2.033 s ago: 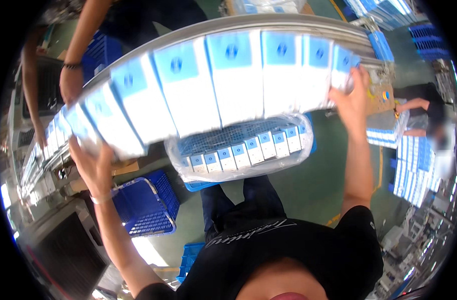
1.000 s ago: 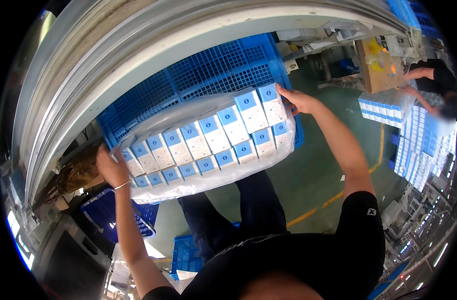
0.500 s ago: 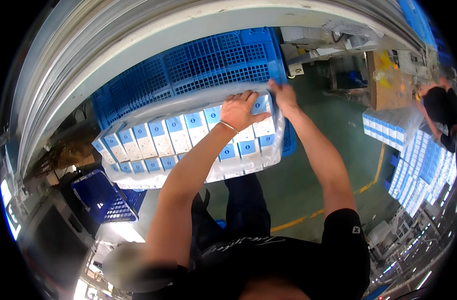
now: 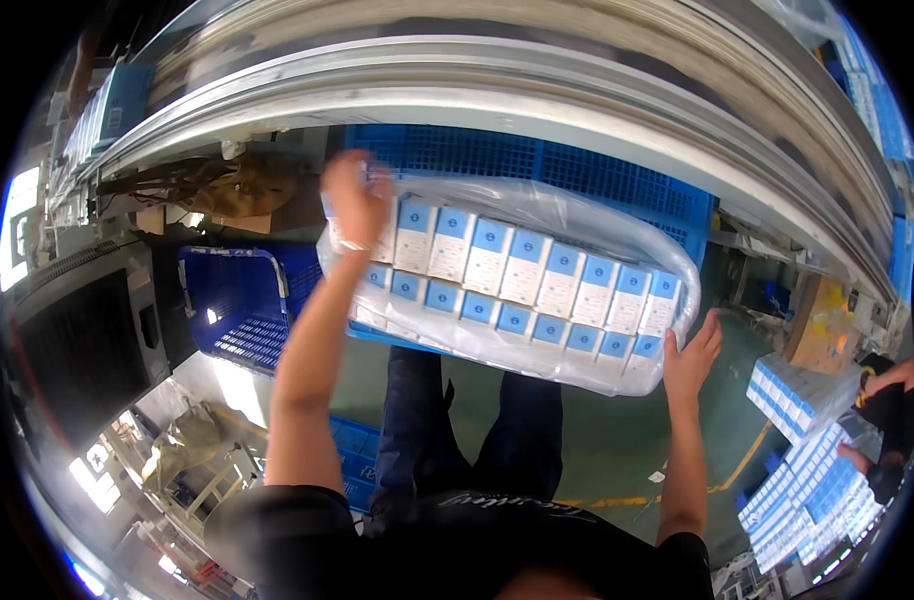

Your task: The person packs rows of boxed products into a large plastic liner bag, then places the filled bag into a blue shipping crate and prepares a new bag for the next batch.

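Note:
Small white-and-blue cartons (image 4: pixel 489 262) stand in two rows, tightly packed side by side. Around them lies a clear plastic bag (image 4: pixel 617 378), its upper edge gathered loosely along the far side. My left hand (image 4: pixel 355 210), with a band at the wrist, is over the cartons at the left end; motion blurs its fingers. Beside the bag's right end is my right hand (image 4: pixel 691 358), open with fingers spread and apparently holding nothing. Under the bag and behind it shows a blue plastic lattice platform (image 4: pixel 447 148).
Beyond the platform runs a long metal-edged bench (image 4: pixel 497 95). To the left sits a blue basket (image 4: pixel 232 300), with another blue crate (image 4: pixel 352 460) near my legs. At right, a co-worker's arm (image 4: pixel 887 378) is beside stacked white-and-blue cartons (image 4: pixel 802 490) and a cardboard box (image 4: pixel 820 325).
My left hand has gone from the right part of the cartons to their left end. My right hand has come nearer, down beside the bag's right end. The view has shifted.

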Demonstrator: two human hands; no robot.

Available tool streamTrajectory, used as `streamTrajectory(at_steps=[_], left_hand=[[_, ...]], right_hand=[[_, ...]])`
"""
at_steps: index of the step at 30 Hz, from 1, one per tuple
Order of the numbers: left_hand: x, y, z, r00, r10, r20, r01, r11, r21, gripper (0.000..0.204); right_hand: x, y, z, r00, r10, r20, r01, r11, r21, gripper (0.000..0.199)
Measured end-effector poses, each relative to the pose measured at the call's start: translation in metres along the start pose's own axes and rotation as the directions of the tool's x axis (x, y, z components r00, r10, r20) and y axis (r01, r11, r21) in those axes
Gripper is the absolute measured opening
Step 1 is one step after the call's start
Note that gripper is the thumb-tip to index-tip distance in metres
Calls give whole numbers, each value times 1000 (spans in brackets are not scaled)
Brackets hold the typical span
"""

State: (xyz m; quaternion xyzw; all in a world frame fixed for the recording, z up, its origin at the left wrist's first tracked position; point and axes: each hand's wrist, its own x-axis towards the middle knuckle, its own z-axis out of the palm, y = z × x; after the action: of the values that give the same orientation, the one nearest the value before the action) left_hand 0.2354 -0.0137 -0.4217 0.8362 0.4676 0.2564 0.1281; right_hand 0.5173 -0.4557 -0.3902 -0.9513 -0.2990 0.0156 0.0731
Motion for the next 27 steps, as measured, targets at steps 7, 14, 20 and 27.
streamTrajectory(at_steps=[7, 14, 20, 27], left_hand=[[-1, -241, 21, 221, -747, 627, 838, 474, 269, 80], [-23, -248, 28, -47, -450, 892, 997, 38, 71, 74], [2, -223, 2, 429, -525, 735, 631, 757, 172, 41], [-19, -115, -168, 874, -190, 446, 376, 847, -377, 28]], right_hand=[[32, -368, 63, 697, -716, -28, 535, 493, 686, 55], [12, -506, 142, 494, -763, 416, 505, 642, 577, 74], [-6, -518, 126, 526, -736, 427, 545, 677, 495, 64], [-28, -481, 174, 717, -674, 180, 400, 608, 686, 54]])
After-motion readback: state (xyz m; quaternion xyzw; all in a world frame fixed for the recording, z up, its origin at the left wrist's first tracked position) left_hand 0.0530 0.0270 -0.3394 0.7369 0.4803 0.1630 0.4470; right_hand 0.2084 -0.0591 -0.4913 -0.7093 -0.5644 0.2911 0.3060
